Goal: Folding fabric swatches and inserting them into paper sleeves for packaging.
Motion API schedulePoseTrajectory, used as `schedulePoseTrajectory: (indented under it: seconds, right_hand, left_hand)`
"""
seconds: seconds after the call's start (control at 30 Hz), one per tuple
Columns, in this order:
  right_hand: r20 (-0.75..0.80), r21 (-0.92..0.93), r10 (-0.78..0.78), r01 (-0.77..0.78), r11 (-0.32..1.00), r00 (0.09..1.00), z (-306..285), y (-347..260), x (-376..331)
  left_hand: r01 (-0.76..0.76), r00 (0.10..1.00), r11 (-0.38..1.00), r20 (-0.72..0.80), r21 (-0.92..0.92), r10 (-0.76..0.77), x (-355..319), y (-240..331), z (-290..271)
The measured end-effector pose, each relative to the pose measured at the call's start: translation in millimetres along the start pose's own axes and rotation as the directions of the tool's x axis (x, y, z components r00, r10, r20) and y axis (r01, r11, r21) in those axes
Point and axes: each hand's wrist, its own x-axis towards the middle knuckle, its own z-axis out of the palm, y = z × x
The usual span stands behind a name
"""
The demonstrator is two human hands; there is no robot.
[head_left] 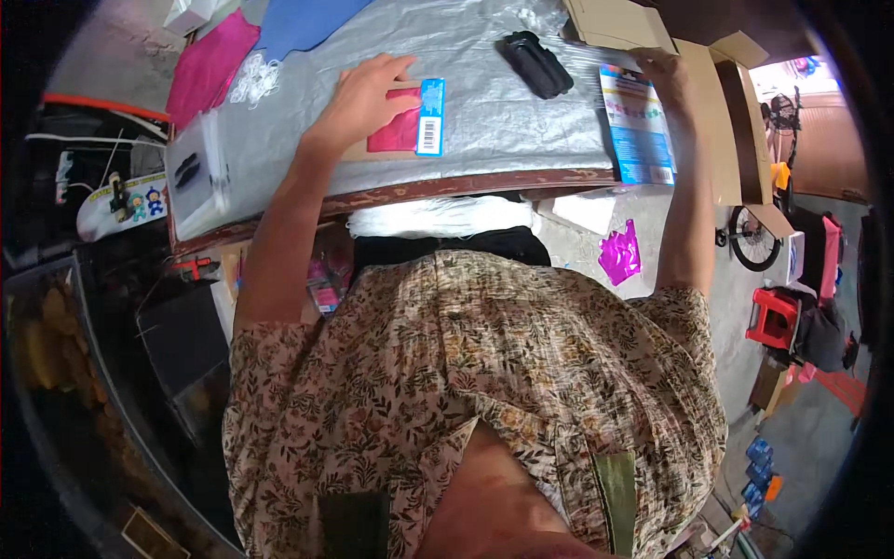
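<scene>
Head view shows the left hand point(358, 101) lying over a pink pack point(393, 135) near the front edge of the table point(521, 130), and the right hand point(669, 82) at the far right corner of a blue packet point(643, 140). The pack is flat, with bright pink material on brown card and a blue-and-white label point(430, 116) bearing a barcode down its right side. The packet is flat too, blue with a pale panel and a row of coloured shapes. The label runs near to far; the hand hides too much of the pack to tell its long axis. The packet's long axis also runs near to far, its far end leaning left. The left fingers are spread, thumb across the pink; the right fingers are bent, but whether they pinch the packet I cannot tell. A black case point(535, 67) lies between the two, farther back. An open carton point(697, 102) stands beyond the right forearm. At far left are pink cloth point(212, 70), white string point(254, 80) and blue cloth point(307, 23).
</scene>
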Motion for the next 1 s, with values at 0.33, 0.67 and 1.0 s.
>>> schedulePoseTrajectory:
  seconds: [0.33, 0.67, 1.0]
  right_hand:
    - [-0.291, -0.071, -0.037, 0.017, 0.997, 0.956, 19, -47, -34]
    - [0.093, 0.588, 0.079, -0.119, 0.8, 0.993, 97, -158, -64]
    - [0.201, 0.846, 0.19, -0.269, 0.461, 0.961, 90, -154, -31]
  left_hand:
    - [0.264, 0.918, 0.938, 0.357, -0.224, -0.173, 35, -25, -22]
    - [0.339, 0.927, 0.133, 0.307, -0.931, -0.216, 56, 9, -45]
    - [0.515, 0.783, 0.04, 0.452, -0.856, -0.427, 76, 60, 9]
